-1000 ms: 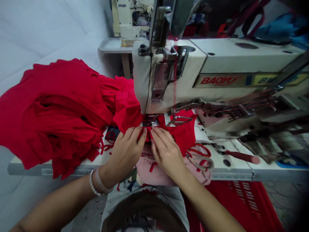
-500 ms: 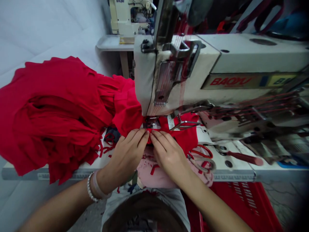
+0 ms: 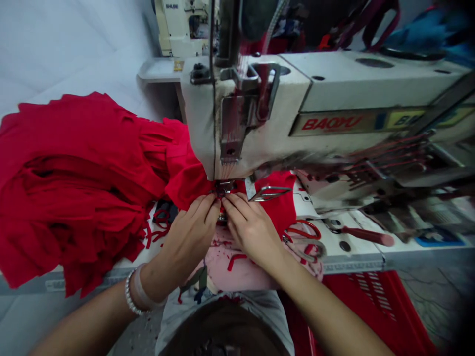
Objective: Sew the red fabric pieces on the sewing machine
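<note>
The big floppy red cloth bunches at left. The left hand and right hand pinch it with bent fingers; the needle is hard to see.

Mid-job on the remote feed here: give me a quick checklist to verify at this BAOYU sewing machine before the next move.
1. Red knit fabric at the presser foot: ok, it lies under and around the foot.
2. Left hand and right hand: ok, both rest on the fabric just in front of the foot.
3. Fingertips clear of the needle: cannot tell, the needle is hidden.
4. Red garment bulk: ok, it is heaped left of the machine, hanging over the table edge.
5. Red-handled scissors: ok, they lie on the table, apart from both hands.
</note>
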A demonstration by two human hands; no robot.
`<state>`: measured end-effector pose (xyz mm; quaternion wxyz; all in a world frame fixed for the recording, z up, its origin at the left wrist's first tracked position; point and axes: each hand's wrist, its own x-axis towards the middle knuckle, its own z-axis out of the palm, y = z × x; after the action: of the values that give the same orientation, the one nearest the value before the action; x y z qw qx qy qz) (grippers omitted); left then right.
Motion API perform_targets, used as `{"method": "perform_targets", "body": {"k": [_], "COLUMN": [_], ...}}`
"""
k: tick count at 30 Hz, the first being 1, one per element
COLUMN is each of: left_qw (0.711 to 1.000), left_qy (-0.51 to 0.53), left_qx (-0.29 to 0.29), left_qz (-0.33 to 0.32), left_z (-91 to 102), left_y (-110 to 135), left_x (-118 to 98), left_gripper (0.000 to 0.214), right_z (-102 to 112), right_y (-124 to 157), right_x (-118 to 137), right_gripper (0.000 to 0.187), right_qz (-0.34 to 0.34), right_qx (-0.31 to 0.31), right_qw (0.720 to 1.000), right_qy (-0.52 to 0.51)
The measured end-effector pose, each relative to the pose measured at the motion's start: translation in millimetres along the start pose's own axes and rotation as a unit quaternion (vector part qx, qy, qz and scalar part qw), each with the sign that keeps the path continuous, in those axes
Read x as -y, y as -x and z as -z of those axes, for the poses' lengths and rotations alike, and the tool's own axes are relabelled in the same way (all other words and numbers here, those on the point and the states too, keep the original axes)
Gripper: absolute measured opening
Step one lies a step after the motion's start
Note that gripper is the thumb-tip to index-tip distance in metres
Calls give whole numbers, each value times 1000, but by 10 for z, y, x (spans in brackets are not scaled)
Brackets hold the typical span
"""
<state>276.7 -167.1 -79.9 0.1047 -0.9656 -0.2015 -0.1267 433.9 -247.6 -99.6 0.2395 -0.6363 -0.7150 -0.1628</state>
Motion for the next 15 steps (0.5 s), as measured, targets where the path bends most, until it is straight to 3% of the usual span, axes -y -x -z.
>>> {"method": "perform_targets", "body": {"k": [7,15], "left_qw": [997,998], "left_qy": [43,23], "left_qx": [-52,-50], "left_qz": [-35,-33], "left_z": [-28,-5], "left_y": [-18,-102], "left_x": [87,104], "left_gripper": [31,32], "right_z": [18,-74], "right_y": [-17,-77], "right_x": [3,15], "right_gripper": [25,30], "right_qz": [-40,-26], "right_qx": [-51,-31], "right_qw": [994,999], "right_qy": [-85,-29]}}
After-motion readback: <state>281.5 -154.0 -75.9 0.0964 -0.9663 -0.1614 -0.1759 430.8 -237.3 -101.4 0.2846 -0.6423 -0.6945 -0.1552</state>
